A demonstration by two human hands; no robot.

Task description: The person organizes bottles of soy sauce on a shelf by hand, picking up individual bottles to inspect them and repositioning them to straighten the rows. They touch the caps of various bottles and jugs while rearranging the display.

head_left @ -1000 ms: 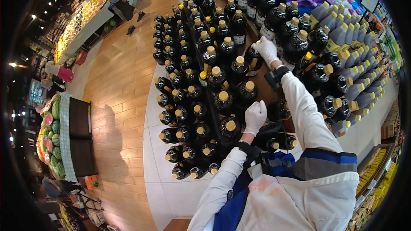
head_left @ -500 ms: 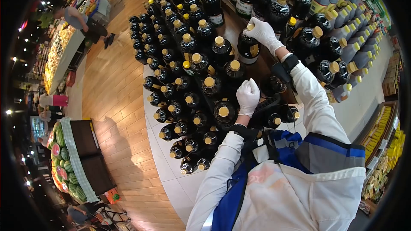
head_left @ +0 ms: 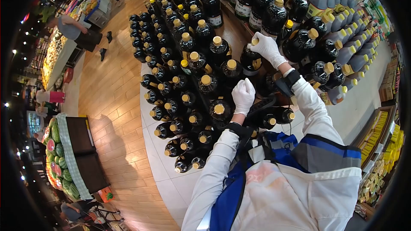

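Observation:
Gloved in white, my right hand pinches the yellow cap of a dark bottle that stands upright on a brown shelf surface. My left hand, also in a white glove, is closed lower down, above the dark bottles; whether anything is inside its fingers is hidden. Just left of it are a large dark bottle with a gold cap and another dark bottle. A dark bottle with a gold cap stands behind my right hand.
Rows of dark bottles fill the display at left. Purple-grey bottles with yellow caps stand at right. A watermelon stand is at far left. A person walks on the wooden floor. Yellow packets line a right-hand shelf.
The view has shifted slightly. My right hand stays on the bottle's cap, and my left hand remains closed. The person at upper left has stepped, with the legs now further apart.

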